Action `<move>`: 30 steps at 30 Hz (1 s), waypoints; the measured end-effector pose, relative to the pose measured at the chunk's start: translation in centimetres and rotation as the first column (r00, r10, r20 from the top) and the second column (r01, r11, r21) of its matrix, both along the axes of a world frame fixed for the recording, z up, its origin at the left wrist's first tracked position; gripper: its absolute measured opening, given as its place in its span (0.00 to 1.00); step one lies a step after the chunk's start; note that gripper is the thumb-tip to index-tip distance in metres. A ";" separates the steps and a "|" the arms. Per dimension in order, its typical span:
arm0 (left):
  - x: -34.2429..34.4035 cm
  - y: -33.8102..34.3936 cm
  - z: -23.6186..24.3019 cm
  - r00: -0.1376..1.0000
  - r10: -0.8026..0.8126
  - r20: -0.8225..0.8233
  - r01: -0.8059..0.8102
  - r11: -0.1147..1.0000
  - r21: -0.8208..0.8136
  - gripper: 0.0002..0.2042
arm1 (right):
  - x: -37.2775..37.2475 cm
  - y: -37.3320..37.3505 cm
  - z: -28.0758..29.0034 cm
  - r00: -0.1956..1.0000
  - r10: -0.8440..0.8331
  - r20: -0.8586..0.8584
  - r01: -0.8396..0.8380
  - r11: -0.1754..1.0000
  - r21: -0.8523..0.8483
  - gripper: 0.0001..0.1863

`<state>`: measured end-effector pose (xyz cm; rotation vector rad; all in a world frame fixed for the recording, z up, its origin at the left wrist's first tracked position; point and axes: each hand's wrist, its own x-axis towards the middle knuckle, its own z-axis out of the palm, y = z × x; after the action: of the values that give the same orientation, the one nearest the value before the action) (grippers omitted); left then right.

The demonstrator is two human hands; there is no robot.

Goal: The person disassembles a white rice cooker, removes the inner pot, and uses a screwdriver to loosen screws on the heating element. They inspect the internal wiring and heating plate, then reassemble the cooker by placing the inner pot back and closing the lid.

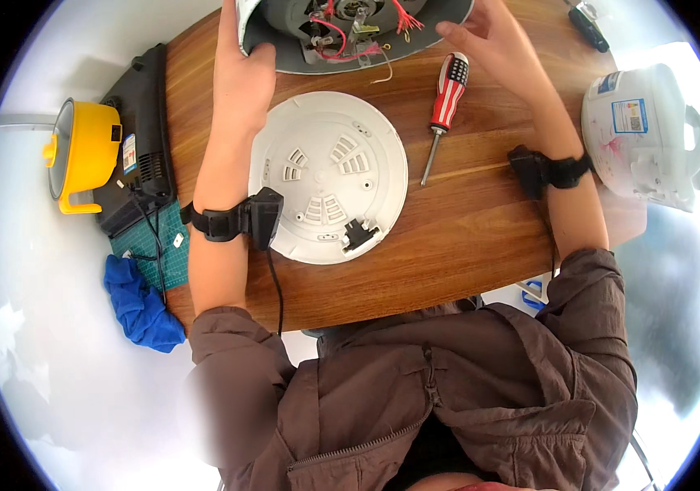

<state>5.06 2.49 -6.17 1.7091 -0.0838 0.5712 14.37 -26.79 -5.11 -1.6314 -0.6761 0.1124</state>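
At the far edge of the view, a rice cooker body [342, 62] lies tipped, its open underside facing me. Red wires [405, 20] with metal ring ends and metal parts show inside. My left hand [250, 75] grips its left rim, thumb near the edge. On the right rim, my right hand [485, 41] also holds the body; its fingers are partly cut off by the picture's edge. Below lies a round white vented base cover [321, 176] with a black socket piece [358, 235]. A screwdriver [448, 96] with a red, white and black handle rests to its right.
A white appliance with a handle [644, 131] stands at the right. To the left are a yellow pot [88, 151], a black case [141, 114], a green mat [149, 237] and a blue cloth [141, 307]. A dark object [589, 29] lies at the far right.
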 end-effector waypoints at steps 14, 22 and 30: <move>-1.0 0.4 2.1 0.970 -0.056 -0.237 -0.055 0.898 -0.437 0.24 | -8.3 0.9 1.2 0.766 0.608 0.209 -0.315 0.638 -0.703 0.12; -1.7 0.2 3.2 0.960 -0.043 -0.276 -0.081 0.903 -0.421 0.26 | -8.2 1.1 -1.0 0.763 0.597 0.248 -0.306 0.671 -0.675 0.09; -2.1 -0.1 3.5 0.946 0.008 -0.325 -0.138 0.916 -0.377 0.26 | -1.3 -0.8 1.8 0.917 -0.017 0.400 0.169 0.922 -0.347 0.07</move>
<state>2.93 2.42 -2.64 1.3878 0.3121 0.3308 13.07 -27.58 -3.30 -2.0842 -0.9186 -0.1722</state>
